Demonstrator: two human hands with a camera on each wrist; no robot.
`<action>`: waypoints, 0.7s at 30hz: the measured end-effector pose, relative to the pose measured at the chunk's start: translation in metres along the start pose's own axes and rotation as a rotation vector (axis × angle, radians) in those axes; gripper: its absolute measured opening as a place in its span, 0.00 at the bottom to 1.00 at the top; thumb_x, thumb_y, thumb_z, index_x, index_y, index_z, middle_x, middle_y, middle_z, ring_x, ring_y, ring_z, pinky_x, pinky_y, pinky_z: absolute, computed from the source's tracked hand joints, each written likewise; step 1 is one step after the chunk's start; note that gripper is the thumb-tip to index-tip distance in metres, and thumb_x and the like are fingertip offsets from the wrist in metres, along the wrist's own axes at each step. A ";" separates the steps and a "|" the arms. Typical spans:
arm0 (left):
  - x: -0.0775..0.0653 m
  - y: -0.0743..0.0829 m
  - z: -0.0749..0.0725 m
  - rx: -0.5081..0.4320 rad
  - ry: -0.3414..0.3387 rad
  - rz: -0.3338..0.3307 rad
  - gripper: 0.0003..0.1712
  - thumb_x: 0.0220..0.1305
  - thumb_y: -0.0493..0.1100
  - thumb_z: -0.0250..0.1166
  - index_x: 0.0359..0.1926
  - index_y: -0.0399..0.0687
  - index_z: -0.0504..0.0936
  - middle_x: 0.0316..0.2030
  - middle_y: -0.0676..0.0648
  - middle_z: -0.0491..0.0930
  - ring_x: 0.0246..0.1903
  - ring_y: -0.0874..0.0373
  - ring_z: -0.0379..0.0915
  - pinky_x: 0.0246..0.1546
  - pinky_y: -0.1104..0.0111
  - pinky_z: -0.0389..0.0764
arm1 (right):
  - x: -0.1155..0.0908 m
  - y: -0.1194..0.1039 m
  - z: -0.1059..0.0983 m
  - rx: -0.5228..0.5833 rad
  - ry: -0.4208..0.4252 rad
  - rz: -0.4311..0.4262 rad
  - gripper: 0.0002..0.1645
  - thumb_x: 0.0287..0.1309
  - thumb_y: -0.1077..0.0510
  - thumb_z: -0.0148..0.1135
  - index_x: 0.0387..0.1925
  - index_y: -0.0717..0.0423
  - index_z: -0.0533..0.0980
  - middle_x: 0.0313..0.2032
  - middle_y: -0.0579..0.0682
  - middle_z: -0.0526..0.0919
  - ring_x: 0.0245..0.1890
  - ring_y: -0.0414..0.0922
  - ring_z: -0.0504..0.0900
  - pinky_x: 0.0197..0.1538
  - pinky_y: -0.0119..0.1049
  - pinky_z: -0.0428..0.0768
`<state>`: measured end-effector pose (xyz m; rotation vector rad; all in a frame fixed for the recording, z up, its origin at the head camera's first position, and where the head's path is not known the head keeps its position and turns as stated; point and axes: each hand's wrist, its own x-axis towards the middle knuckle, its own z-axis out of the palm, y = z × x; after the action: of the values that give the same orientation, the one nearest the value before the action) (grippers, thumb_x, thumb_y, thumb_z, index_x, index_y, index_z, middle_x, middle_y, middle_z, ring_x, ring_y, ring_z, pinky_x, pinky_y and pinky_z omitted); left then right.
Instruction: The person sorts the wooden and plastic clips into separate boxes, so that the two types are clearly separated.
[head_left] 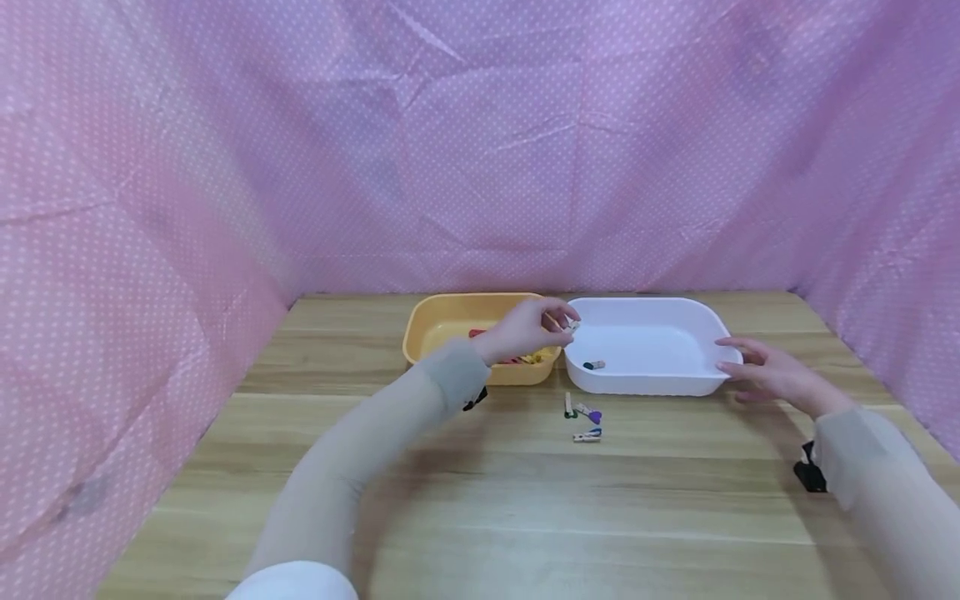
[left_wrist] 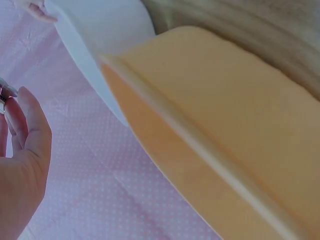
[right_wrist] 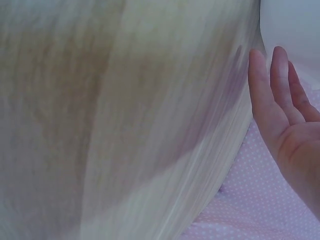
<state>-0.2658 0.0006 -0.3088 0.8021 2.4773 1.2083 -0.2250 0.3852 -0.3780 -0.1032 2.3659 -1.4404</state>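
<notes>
My left hand (head_left: 528,327) pinches a small wooden clothespin (head_left: 573,326) between thumb and fingers, over the gap where the yellow basin (head_left: 435,329) meets the white basin (head_left: 637,385). In the left wrist view only a bit of the clothespin (left_wrist: 3,95) shows at the edge. My right hand (head_left: 776,375) has its fingers extended at the right rim of the white basin; the right wrist view shows these fingers (right_wrist: 280,85) straight. Inside the white basin, near its left front, lies one clothespin with a dark green end (head_left: 594,365).
On the wooden table (head_left: 525,517), in front of the basins, lie a green-tipped clothespin (head_left: 568,406), a purple-tipped clothespin (head_left: 590,413) and a blue-tipped clothespin (head_left: 587,437). Red and yellow pieces (head_left: 534,357) sit in the yellow basin. A pink dotted cloth (head_left: 487,167) surrounds the table.
</notes>
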 end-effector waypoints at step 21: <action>0.047 0.008 0.011 -0.021 0.001 -0.038 0.17 0.60 0.39 0.66 0.51 0.44 0.78 0.39 0.49 0.78 0.37 0.60 0.75 0.37 0.74 0.78 | 0.001 0.000 0.000 -0.045 -0.002 0.005 0.36 0.67 0.51 0.54 0.67 0.63 0.51 0.64 0.79 0.49 0.39 0.25 0.74 0.45 0.39 0.83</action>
<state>-0.2962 0.0389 -0.3091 0.7458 2.4651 1.2195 -0.2262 0.3852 -0.3781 -0.1106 2.3956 -1.3839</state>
